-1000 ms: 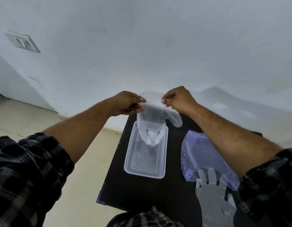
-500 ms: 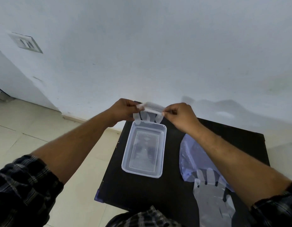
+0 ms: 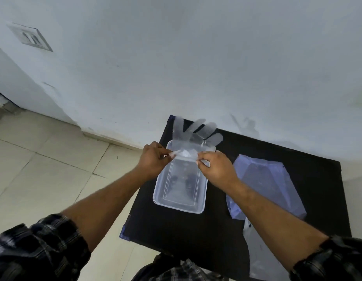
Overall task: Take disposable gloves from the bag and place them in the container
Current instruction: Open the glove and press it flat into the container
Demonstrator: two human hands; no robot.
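A clear disposable glove (image 3: 193, 132) lies stretched flat over the far end of a clear rectangular container (image 3: 181, 189), its fingers spreading past the rim onto the black table (image 3: 176, 230). My left hand (image 3: 153, 159) pinches the cuff's left corner and my right hand (image 3: 214, 167) pinches its right corner, both above the container's far half. A bluish plastic bag (image 3: 265, 179) lies to the right of the container, partly under my right forearm. Another clear glove (image 3: 261, 252) lies on the table in front of the bag.
The small black table stands against a white wall (image 3: 176, 57). Tiled floor (image 3: 44, 169) lies to the left. A wall socket plate (image 3: 31, 37) is at the upper left. My checked sleeves fill the lower corners.
Both hands have come down and towards me with the glove. It hung folded above the container before; it now lies spread out with its fingers pointing away over the far rim.
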